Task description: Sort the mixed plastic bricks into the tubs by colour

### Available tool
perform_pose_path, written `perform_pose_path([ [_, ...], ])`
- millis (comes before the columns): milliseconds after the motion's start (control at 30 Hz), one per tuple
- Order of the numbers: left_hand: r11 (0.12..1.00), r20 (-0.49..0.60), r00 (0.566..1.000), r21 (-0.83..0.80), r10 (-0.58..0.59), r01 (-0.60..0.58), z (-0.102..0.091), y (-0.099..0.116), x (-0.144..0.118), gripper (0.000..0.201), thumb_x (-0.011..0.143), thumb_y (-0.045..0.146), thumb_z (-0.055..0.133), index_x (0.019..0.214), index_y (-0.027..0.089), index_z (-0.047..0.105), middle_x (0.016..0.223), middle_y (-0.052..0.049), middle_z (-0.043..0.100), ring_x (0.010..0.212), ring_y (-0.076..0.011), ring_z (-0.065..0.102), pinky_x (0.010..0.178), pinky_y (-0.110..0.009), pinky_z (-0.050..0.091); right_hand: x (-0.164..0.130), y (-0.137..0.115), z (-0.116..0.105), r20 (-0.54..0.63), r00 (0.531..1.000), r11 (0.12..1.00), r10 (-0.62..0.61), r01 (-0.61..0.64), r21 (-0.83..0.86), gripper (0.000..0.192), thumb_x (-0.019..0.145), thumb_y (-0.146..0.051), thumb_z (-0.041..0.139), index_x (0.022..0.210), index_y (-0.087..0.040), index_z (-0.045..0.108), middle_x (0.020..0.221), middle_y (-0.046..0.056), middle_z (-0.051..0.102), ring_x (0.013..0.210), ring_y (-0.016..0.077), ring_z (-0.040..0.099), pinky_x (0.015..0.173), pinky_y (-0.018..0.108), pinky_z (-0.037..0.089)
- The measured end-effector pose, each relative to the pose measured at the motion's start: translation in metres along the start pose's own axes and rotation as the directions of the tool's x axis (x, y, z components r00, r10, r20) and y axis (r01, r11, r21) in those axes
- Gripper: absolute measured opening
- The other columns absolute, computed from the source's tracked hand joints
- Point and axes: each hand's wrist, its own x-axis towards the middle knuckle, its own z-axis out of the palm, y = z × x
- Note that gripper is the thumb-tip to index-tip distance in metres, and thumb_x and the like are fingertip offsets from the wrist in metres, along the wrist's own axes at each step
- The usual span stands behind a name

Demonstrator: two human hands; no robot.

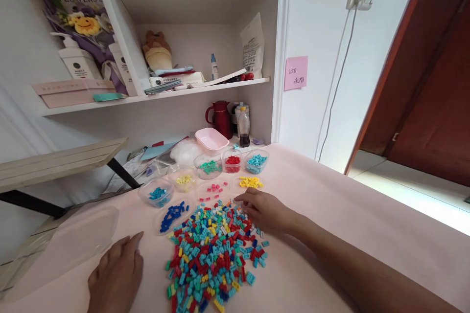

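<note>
A spread heap of small toy building bricks (216,249) in red, turquoise, green, yellow, blue and white lies on the pink table cover. My right hand (262,209) reaches over the heap's far right edge, its index finger stretched out and the others bent. Its fingertips are close to a few white and orange bricks, and I see nothing held. To the left of the heap, my left hand (116,274) rests flat on the table with thumb and fingers apart. Just past my right fingertips are a clear tray of yellow bricks (250,182) and one of pink bricks (215,189).
Clear tubs hold dark blue bricks (174,216), blue bricks (158,195), pale yellow bricks (185,181), green bricks (209,167), red bricks (232,163) and turquoise bricks (256,162). Behind stand a pink basin (212,140), a red jug (222,120) and a bottle (244,128). A clear lid (90,227) lies left.
</note>
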Motion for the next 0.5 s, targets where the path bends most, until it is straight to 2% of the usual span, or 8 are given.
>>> perform_pose_path([
  [133, 0.999, 0.016, 0.999, 0.003, -0.034, 0.034, -0.0035, 0.0059, -0.0015, 0.050, 0.094, 0.028, 0.022, 0.134, 0.027, 0.052, 0.141, -0.007, 0.047, 0.130, -0.0261, 0.040, 0.105, -0.046, 0.030, 0.0006, -0.0037, 0.0054, 0.007, 1.000, 0.996, -0.008, 0.009, -0.091, 0.039, 0.092, -0.027, 0.043, 0.128, -0.027, 0.058, 0.113, 0.009, 0.059, 0.098, 0.0231, 0.060, 0.080, 0.032, 0.046],
  [300, 1.000, -0.006, 1.000, -0.013, -0.007, 0.007, -0.0022, 0.0052, -0.0009, 0.048, 0.093, 0.030, 0.025, 0.133, 0.028, 0.052, 0.140, -0.007, 0.047, 0.130, -0.0255, 0.041, 0.104, -0.046, 0.032, 0.0005, -0.0033, 0.0038, 0.026, 1.000, 0.998, -0.013, 0.015, -0.060, 0.033, 0.091, -0.030, 0.047, 0.120, -0.028, 0.062, 0.110, 0.007, 0.060, 0.096, 0.0218, 0.061, 0.081, 0.031, 0.046],
  [500, 1.000, 0.000, 1.000, 0.003, -0.028, 0.028, -0.0043, 0.0068, -0.0026, 0.048, 0.094, 0.026, 0.026, 0.134, 0.027, 0.052, 0.140, -0.008, 0.048, 0.129, -0.0254, 0.041, 0.104, -0.046, 0.032, 0.0023, -0.0004, 0.0059, 0.040, 0.999, 0.998, -0.005, 0.008, -0.065, 0.034, 0.090, -0.029, 0.048, 0.122, -0.027, 0.061, 0.115, 0.008, 0.058, 0.099, 0.0225, 0.060, 0.082, 0.032, 0.046],
])
